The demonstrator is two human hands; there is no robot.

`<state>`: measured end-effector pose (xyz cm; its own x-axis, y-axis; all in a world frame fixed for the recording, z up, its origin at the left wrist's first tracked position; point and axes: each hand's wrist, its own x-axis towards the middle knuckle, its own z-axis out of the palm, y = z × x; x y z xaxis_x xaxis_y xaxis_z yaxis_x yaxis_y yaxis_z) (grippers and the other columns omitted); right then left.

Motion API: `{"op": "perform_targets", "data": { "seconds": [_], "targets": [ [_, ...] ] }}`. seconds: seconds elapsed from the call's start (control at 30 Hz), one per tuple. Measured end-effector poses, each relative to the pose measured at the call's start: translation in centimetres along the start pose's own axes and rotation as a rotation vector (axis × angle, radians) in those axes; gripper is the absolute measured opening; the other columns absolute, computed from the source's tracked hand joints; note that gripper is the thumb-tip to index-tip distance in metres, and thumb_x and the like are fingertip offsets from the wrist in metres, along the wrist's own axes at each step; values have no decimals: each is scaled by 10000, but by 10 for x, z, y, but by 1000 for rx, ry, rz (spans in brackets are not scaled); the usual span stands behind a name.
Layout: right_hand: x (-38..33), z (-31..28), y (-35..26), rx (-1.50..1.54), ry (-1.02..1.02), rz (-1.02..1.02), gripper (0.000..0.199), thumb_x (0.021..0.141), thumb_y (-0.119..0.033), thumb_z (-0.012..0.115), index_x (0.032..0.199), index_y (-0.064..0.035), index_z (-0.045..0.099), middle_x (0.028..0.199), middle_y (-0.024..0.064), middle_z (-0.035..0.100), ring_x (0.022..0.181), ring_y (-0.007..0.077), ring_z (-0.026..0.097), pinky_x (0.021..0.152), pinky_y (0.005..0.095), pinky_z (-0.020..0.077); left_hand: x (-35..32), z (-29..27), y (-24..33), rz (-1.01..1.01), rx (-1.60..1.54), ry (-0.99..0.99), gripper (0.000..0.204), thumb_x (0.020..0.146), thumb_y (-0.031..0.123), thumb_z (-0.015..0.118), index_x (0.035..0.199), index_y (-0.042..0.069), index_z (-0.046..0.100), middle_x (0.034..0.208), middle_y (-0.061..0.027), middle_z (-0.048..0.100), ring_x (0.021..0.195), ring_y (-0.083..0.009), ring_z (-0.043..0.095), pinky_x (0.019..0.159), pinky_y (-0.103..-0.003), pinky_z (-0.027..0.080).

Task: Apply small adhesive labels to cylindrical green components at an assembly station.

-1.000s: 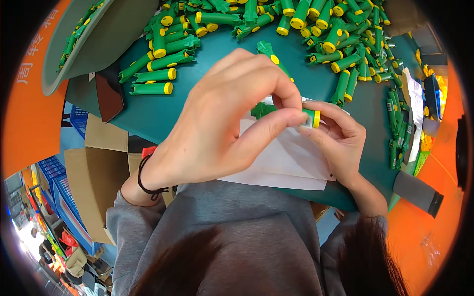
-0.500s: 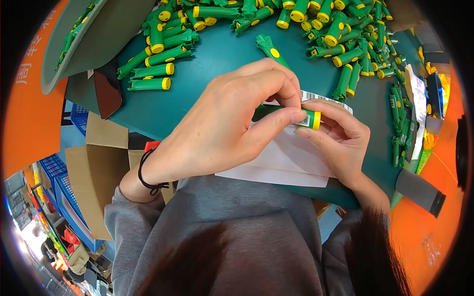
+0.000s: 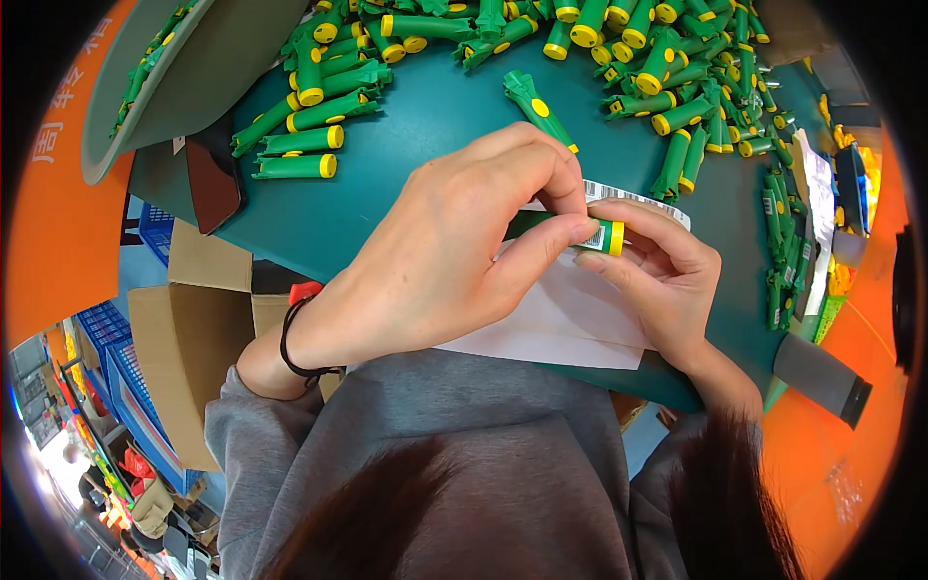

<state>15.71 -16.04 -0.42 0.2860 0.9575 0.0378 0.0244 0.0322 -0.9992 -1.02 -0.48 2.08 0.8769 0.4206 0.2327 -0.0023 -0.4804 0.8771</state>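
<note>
Both hands meet over a green tube-shaped toy with a yellow end cap (image 3: 616, 239), held nearly level. My left hand (image 3: 449, 237) is closed on its body, thumb and fingertips pinching at a small white barcode sticker (image 3: 597, 238) beside the cap. At the capped end, my right hand (image 3: 675, 269) grips with thumb and fingers. Part of the toy's body is hidden behind my left hand. Under the hands lie white label sheets (image 3: 580, 309), with a row of printed barcodes along the far edge. A similar toy (image 3: 539, 108) lies alone just beyond my fingers.
Heaps of similar toys (image 3: 667, 68) cover the far part of the green table (image 3: 425, 116). Several with barcode stickers (image 3: 776, 246) lie at the right. A tilted grey-green bin (image 3: 208, 77) stands at far left, above an open cardboard box (image 3: 184, 358) beside the table.
Both hands keep their hold on the toy at nearly the same place. My left hand has shifted very slightly; otherwise little differs.
</note>
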Motion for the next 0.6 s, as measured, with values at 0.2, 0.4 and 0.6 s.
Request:
{"op": "perform_targets", "data": {
  "seconds": [0.2,0.4,0.6],
  "targets": [
    [0,-6,-7,-82,-33,26,468,808,105,774,1257,46,655,1280,155,634,1182,229,632,1022,353,534,-1,3,-6,-77,-163,-20,179,862,37,784,977,22,647,997,-55,666,955,-144,646,820,-282,520],
    [3,-13,1,-175,-98,-88,456,749,86,810,1189,37,704,1287,158,617,1165,241,624,1010,363,513,0,-3,-15,-360,-641,-259,290,966,175,719,1158,12,575,943,-17,639,837,-107,631,716,-255,510],
    [8,-6,10,-126,-18,-133,470,784,75,781,1242,0,708,1284,96,544,1101,185,591,975,331,522,-9,20,-15,-219,-350,-92,195,1008,184,658,1036,0,716,880,12,690,820,-49,577,712,-245,485]
  ]
}}
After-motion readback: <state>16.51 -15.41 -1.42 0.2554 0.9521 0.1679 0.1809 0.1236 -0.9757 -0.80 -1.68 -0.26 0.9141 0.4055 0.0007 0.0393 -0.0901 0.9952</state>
